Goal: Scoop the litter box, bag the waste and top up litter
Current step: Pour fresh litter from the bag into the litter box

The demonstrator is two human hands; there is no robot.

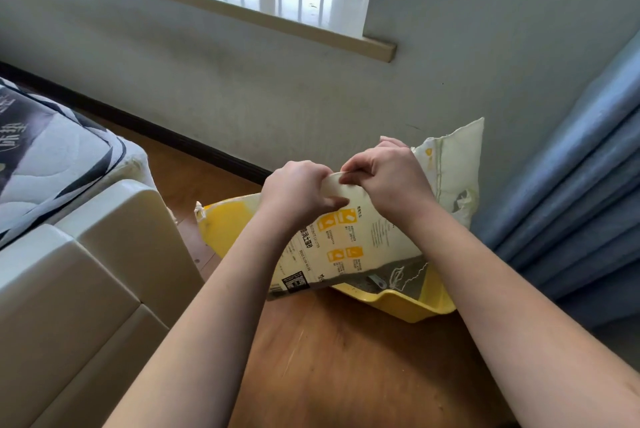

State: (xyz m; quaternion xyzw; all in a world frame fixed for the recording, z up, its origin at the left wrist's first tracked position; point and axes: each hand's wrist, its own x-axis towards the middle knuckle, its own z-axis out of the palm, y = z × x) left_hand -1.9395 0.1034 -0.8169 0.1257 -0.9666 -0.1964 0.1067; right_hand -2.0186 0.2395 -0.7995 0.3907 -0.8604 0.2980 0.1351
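A large cream and yellow litter bag (349,247) with orange printed panels is tipped over the yellow litter box (401,304) on the wooden floor. Its lower end hangs inside the box, where grey litter shows beside a loose white string. My left hand (298,193) and my right hand (388,178) both grip the raised upper edge of the bag, fingers curled round a fold of it, close together. A second pale bag (457,167) leans on the wall behind. Most of the box is hidden by the bag.
A cream padded bed frame (114,254) with a patterned mattress (45,157) stands at the left. Blue curtains (581,205) hang at the right, touching the floor beside the box. A grey wall with a dark skirting board (180,143) and a window sill runs behind.
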